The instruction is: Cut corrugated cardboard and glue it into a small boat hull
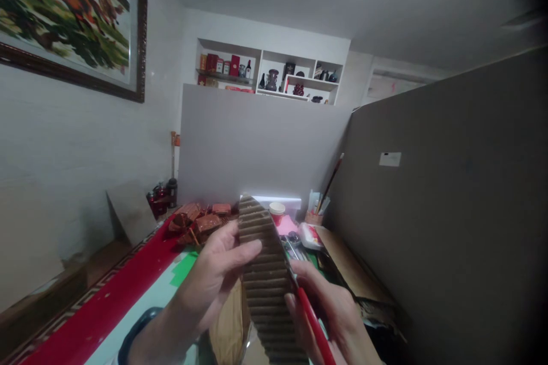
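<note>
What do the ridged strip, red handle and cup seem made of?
Strip: most likely corrugated cardboard; matt brown with regular parallel ridges. Red handle: probably plastic, given its smooth, even colour and slight sheen. Cup: perhaps paper, with a pale rim and red side; finish too small to tell.

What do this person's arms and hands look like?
The left grip is an ungloved hand, with a thick dark wristband and maybe a pale sleeve edge behind it. The right grip is ungloved too; no sleeve shows there.

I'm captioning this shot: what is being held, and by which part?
Left hand: corrugated cardboard, by its left edge. Right hand: red-handled tool, by its handle.
</note>
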`<state>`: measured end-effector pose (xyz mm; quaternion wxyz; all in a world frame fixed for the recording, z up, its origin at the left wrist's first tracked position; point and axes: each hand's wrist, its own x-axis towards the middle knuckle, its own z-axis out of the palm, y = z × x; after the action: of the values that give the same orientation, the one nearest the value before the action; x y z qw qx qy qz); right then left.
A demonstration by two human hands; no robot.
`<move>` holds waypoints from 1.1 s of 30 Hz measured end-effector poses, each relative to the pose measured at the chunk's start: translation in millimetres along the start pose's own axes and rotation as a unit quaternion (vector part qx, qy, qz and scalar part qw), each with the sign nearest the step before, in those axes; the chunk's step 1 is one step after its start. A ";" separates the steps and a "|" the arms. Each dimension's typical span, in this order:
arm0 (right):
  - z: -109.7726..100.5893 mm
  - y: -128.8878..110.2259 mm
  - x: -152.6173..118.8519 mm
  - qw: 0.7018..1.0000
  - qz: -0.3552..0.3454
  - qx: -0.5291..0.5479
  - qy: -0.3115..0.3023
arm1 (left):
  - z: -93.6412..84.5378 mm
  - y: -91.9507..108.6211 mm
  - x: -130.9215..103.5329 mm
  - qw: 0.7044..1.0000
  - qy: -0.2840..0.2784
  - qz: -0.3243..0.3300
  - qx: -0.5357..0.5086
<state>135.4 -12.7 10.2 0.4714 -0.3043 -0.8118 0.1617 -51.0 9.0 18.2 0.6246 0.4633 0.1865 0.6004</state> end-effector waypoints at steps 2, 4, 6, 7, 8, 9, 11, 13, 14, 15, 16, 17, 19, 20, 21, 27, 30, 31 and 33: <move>-1.2 -0.4 1.0 1.000 -0.012 -0.007 0.005 | -0.8 1.5 -0.7 1.000 -0.002 0.003 0.007; -0.7 2.3 2.1 1.000 -0.019 -0.002 -0.010 | -1.2 2.4 -0.8 1.000 0.012 0.005 -0.002; 1.9 7.1 3.2 0.999 -0.017 0.005 -0.033 | -1.0 2.2 0.5 0.999 0.041 0.017 -0.013; 3.6 9.5 3.6 0.999 -0.012 0.008 -0.046 | -0.8 1.7 1.5 0.998 0.053 0.024 -0.014; 5.2 11.5 4.1 0.999 -0.004 0.009 -0.054 | -0.4 0.7 2.6 0.998 0.060 0.030 -0.012; 6.6 12.8 4.5 0.999 0.003 0.009 -0.053 | 0.1 -0.6 3.5 0.998 0.060 0.032 -0.010; 8.0 13.0 5.4 0.999 0.008 0.011 -0.037 | 1.6 -4.3 4.4 0.998 0.044 0.028 -0.021; 7.3 10.9 6.5 0.999 0.007 0.019 -0.027 | 3.8 -8.4 3.5 0.998 0.031 0.021 -0.044; 6.5 9.6 7.0 0.999 0.009 0.023 -0.026 | 5.1 -10.3 2.5 0.998 0.029 0.020 -0.056; 5.7 8.7 7.4 0.999 0.012 0.024 -0.031 | 6.4 -11.8 1.4 0.997 0.028 0.018 -0.063; 4.9 8.3 7.6 0.999 0.017 0.021 -0.038 | 7.6 -12.8 0.3 0.997 0.028 0.017 -0.065; 4.5 8.6 7.5 0.999 0.021 0.013 -0.045 | 8.8 -13.5 -0.8 0.997 0.027 0.015 -0.065; 4.8 11.1 6.4 0.998 0.025 -0.007 -0.059 | 10.6 -13.7 -2.4 0.998 0.025 0.010 -0.063; 5.5 13.0 5.4 0.997 0.026 -0.015 -0.065 | 11.2 -13.6 -3.0 0.998 0.026 0.010 -0.062; 6.5 14.9 4.2 0.997 0.024 -0.020 -0.067 | 11.7 -13.4 -3.4 0.998 0.028 0.010 -0.062; 6.9 15.2 0.8 0.999 -0.023 -0.026 -0.013 | 10.9 -15.9 -4.3 0.997 0.036 0.012 -0.068; 3.9 10.0 4.4 1.000 -0.011 -0.010 -0.027 | 10.9 -17.9 -4.7 0.998 0.035 0.013 -0.043; 3.4 9.4 5.9 1.000 -0.013 0.004 -0.025 | 11.4 -18.3 -4.9 0.999 0.035 0.014 -0.029; 3.4 10.4 8.1 0.999 -0.018 0.030 -0.023 | 12.9 -19.0 -5.1 0.999 0.033 0.017 0.001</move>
<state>133.1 0.6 8.1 0.4641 -0.2715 -0.8227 0.1845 -31.0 2.6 7.8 0.6074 0.4469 0.1993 0.6258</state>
